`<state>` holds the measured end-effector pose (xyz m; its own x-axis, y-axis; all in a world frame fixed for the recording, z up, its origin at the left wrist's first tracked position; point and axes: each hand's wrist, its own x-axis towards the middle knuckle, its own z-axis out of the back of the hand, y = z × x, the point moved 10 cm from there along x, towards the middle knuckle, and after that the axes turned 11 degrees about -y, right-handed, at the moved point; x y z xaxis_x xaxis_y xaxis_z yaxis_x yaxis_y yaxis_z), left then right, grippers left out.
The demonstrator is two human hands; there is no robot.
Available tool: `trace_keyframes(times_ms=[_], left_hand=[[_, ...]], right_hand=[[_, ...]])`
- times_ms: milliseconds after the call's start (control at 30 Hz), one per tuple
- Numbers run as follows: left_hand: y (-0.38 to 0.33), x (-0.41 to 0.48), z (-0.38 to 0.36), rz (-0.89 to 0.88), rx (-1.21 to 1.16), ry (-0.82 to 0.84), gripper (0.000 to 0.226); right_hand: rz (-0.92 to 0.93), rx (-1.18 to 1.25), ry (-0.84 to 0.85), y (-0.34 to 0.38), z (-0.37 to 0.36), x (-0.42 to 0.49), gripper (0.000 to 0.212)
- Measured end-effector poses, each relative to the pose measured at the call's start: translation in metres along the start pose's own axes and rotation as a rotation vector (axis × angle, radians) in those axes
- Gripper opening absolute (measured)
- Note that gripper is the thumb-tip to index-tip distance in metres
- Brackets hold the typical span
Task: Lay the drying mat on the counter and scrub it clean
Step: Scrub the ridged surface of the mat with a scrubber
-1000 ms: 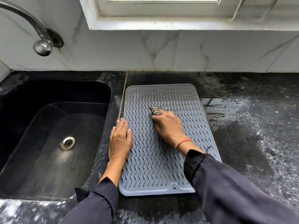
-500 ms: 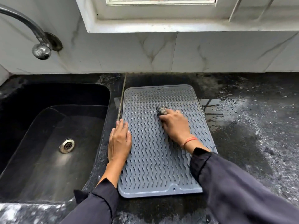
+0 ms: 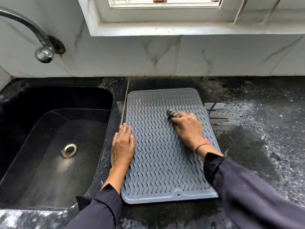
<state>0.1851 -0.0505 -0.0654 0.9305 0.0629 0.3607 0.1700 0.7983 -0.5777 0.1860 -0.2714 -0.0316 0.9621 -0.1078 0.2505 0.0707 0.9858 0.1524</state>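
A grey ridged drying mat [image 3: 158,162] lies flat on the black counter [image 3: 247,146], just right of the sink. My left hand [image 3: 123,146] rests flat, fingers together, on the mat's left edge and pins it down. My right hand [image 3: 188,128] is on the mat's upper right part, closed around a dark scrubber [image 3: 171,113] whose tip shows past my fingers. The scrubber presses on the mat and looks motion-blurred.
A black sink [image 3: 54,146] with a metal drain [image 3: 69,150] lies to the left, under a steel tap [image 3: 43,52]. A puddle [image 3: 217,109] sits on the counter right of the mat. Marble backsplash and a window sill stand behind.
My right hand has moved the scrubber to the right across the upper part of the mat. My left hand has stayed on the left edge.
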Motion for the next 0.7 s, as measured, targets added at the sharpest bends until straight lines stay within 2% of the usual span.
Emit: trace_keyframes(times_ms=[133, 200, 267, 367, 467, 533, 600, 633, 700], left_hand=[[-0.001, -0.001, -0.001, 0.020, -0.020, -0.002, 0.040], [-0.001, 0.000, -0.001, 0.019, -0.022, -0.001, 0.040], [-0.001, 0.000, -0.001, 0.019, -0.019, -0.004, 0.039], [0.000, 0.000, 0.000, 0.018, -0.019, -0.006, 0.039], [0.000, 0.000, 0.000, 0.018, -0.022, -0.004, 0.039], [-0.001, 0.000, 0.000, 0.018, -0.020, -0.006, 0.039], [-0.001, 0.000, 0.000, 0.019, -0.019, -0.009, 0.039], [-0.001, -0.001, 0.000, 0.017, -0.021, -0.010, 0.039], [-0.001, -0.001, 0.001, 0.016, -0.022, -0.014, 0.039]], right_hand=[[-0.402, -0.125, -0.062, -0.111, 0.020, 0.007, 0.032], [-0.492, -0.083, -0.078, -0.103, 0.013, 0.006, 0.029], [-0.458, 0.020, -0.070, -0.056, 0.000, 0.001, 0.023], [-0.198, 0.106, -0.025, 0.022, -0.011, -0.010, 0.017], [-0.004, 0.059, -0.009, 0.021, -0.003, -0.011, 0.021], [-0.080, -0.055, -0.035, -0.025, 0.007, -0.003, 0.029], [-0.279, -0.135, -0.057, -0.076, 0.018, -0.002, 0.030], [-0.375, -0.134, -0.065, -0.088, 0.018, -0.006, 0.030], [-0.421, -0.088, -0.066, -0.066, 0.011, -0.008, 0.026]])
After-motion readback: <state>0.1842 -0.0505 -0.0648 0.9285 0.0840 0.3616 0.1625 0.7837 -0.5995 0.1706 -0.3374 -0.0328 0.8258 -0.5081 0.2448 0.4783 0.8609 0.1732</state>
